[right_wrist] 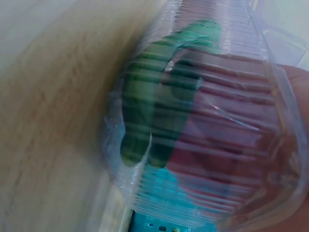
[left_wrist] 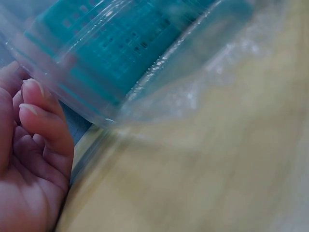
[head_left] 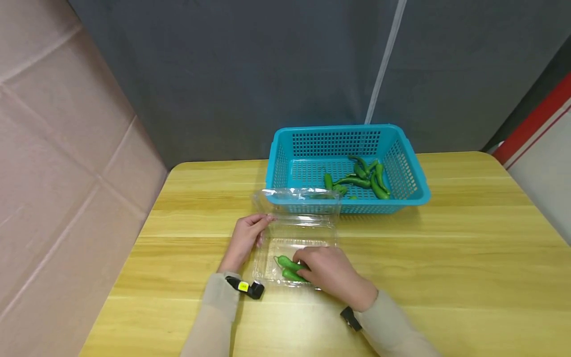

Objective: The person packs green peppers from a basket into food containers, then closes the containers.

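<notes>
A clear plastic clamshell box lies on the table with its lid raised at the back. My left hand pinches the box's left edge near the hinge; curled fingers show beside the clear plastic in the left wrist view. Inside the front of the box are two green peppers, an upper one and a lower one. Reaching in from the right, my right hand holds one green pepper beside another, both seen through the ribbed wall.
A blue plastic basket with several green peppers stands behind the box, and the raised lid overlaps its front left part. The wooden table extends to both sides. A dark grey partition rises behind it.
</notes>
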Demonstrator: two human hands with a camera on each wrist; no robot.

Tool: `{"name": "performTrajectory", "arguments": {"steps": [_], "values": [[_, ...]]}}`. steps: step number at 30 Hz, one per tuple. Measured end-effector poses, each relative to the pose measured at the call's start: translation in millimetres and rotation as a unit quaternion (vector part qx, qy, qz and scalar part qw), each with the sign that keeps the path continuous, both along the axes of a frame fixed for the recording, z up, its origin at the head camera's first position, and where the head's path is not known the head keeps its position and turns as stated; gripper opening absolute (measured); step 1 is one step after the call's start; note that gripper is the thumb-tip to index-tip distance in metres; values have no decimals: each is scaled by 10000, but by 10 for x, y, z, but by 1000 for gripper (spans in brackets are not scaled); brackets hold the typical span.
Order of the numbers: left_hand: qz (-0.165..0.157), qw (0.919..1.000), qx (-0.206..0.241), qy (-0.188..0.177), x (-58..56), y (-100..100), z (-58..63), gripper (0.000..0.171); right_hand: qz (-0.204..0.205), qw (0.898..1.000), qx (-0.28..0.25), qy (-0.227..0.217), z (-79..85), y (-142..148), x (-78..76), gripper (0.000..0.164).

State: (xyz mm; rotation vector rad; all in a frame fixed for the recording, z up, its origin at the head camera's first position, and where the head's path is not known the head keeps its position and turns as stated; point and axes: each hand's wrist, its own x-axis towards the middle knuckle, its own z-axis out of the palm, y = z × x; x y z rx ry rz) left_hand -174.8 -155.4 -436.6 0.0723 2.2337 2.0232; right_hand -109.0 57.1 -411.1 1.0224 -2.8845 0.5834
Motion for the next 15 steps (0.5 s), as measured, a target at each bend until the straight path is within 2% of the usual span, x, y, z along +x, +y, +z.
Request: {"name": "performTrajectory", "arguments": {"steps": [15], "values": [[1,10000,-29,56,-7,0,-15,25,-19,9999,134,28,-3,10,13,12]]}}
